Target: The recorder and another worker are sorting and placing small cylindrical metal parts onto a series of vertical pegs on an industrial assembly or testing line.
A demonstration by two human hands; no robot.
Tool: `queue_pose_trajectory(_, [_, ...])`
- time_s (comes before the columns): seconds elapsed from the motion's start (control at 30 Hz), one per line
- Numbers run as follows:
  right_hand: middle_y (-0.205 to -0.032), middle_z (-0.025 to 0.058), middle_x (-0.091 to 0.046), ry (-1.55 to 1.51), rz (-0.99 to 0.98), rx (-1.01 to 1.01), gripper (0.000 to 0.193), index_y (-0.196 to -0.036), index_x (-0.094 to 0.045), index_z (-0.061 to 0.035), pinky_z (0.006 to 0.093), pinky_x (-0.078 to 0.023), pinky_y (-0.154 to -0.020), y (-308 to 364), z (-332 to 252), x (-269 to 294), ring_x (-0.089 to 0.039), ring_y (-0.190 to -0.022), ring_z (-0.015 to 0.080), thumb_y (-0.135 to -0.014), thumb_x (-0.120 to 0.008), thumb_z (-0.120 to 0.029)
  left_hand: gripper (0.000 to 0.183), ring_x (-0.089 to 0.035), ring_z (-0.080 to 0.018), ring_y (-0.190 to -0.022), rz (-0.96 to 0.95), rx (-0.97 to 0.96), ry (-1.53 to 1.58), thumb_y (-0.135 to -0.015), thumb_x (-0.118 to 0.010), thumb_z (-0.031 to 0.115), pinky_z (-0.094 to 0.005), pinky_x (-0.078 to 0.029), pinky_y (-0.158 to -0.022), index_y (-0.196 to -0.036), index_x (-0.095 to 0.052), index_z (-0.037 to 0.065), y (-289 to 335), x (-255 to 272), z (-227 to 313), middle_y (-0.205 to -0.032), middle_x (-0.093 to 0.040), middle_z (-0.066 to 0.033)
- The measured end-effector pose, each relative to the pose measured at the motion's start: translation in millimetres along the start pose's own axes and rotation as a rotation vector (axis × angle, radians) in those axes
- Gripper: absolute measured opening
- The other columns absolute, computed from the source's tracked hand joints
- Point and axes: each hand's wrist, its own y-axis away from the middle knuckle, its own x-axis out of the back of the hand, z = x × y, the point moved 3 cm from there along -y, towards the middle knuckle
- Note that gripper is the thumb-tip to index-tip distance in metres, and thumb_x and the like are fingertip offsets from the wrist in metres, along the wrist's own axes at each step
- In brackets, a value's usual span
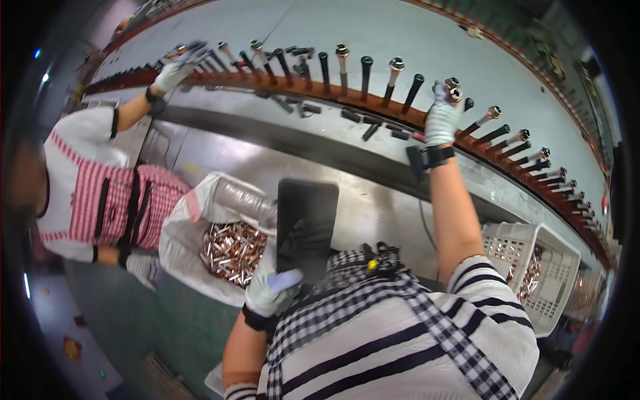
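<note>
My right hand (443,121), in a whitish glove, is raised to a reddish-brown rail of upright black pegs. Its fingers close around a shiny metal fitting (455,95), a ring-ended piece of silver and copper colour, with a second such end just above it. Low in front of my body, my left hand (265,295) is gloved too, with bluish fingertips pressed together. It lies against the lower left corner of a flat black rectangular panel (307,223); what its fingers hold, if anything, is hidden. Beside the right hand, a black peg (413,93) stands bare, while a neighbouring peg carries a metal fitting (395,67).
A white sack (179,250) of small copper and silver parts (233,253) sits to the left. At right stands a white plastic crate (559,277) with similar parts. A co-worker in a red-checked apron (90,207) reaches to the rail (360,103) at far left.
</note>
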Motion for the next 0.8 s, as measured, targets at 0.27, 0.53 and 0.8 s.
queue_pose_trajectory(0.27, [-0.101,0.0097,-0.061,-0.696,-0.268,-0.164,0.017,-0.1,-0.058,-0.0018,0.0458,-0.04,-0.102,8.0,-86.2,-18.7,-0.057,-0.099,0.0235,-0.086,-0.052,-0.009,0.07,-0.059,-0.0335,-0.099,0.012,-0.157,0.266,-0.065,-0.064,0.0,-0.0506,-0.047,-0.09,-0.129,-0.037,-0.002,-0.4,-4.0,-2.0,-0.111,-0.056,-0.0185])
queue_pose_trajectory(0.53, [-0.114,0.007,-0.054,0.066,-0.011,-0.065,0.028,-0.121,-0.048,-0.0056,0.0306,-0.046,-0.092,60.1,-44.1,107.5,-0.053,-0.101,0.0169,-0.094,-0.048,-0.012,0.077,-0.054,-0.0344,-0.111,0.152,-0.309,0.039,-0.063,-0.067,0.004,-0.0456,-0.045,-0.096,-0.132,-0.033,-0.004,77.6,1.9,48.8,-0.123,-0.05,-0.0185])
queue_pose_trajectory(0.8, [-0.116,0.0047,-0.059,0.274,-0.359,-0.02,0.036,-0.121,-0.053,-0.0016,0.0278,-0.04,-0.092,14.7,-48.8,89.1,-0.054,-0.103,0.0141,-0.087,-0.06,-0.011,0.077,-0.053,-0.0364,-0.113,0.113,-0.313,0.137,-0.062,-0.07,0.007,-0.0494,-0.047,-0.093,-0.13,-0.036,-0.007,91.9,-29.6,60.2,-0.121,-0.051,-0.0253])
